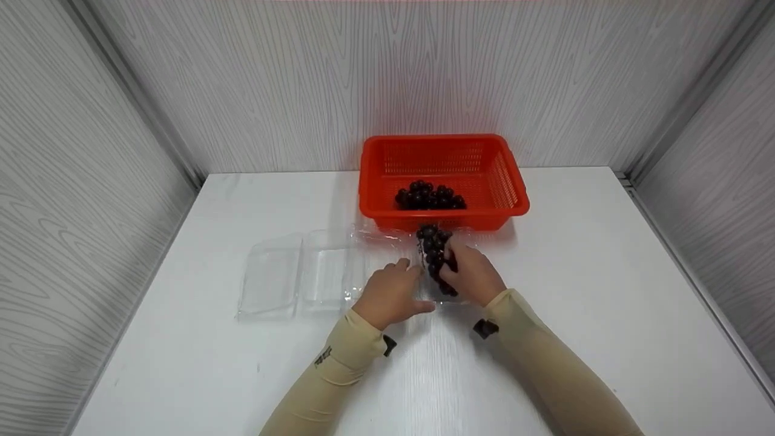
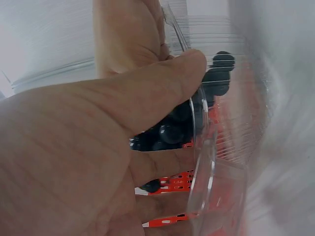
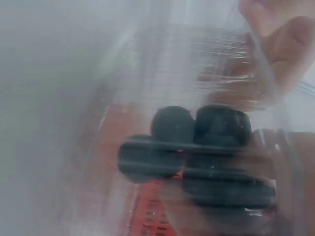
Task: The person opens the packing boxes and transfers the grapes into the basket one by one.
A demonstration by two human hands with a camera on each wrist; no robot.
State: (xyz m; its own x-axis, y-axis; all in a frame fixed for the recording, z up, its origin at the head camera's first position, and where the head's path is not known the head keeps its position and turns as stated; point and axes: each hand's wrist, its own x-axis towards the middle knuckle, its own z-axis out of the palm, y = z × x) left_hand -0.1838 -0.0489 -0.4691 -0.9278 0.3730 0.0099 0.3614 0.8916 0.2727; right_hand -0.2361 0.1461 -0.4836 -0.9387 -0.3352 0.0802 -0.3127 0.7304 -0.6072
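A bunch of dark grapes [image 1: 433,251] slants over the right half of a clear plastic clamshell box [image 2: 229,179]. My right hand [image 1: 475,275] grips the bunch from its right side, thumb and fingers against the grapes. On the left of the bunch my left hand [image 1: 393,293] rests against the box, its fingers spread and the thumb stretched along the near side. In the left wrist view its thumb crosses the clear rim, with grapes behind. Dark grapes [image 3: 221,125] show blurred through clear plastic in the right wrist view.
Behind the box stands a red plastic basket [image 1: 514,200] with more dark grapes [image 1: 430,197] near its front wall. Another clear clamshell box [image 1: 272,275] lies opened out to the left. Wood-grain panels [image 1: 290,79] close in the white table [image 1: 181,363] at the back and sides.
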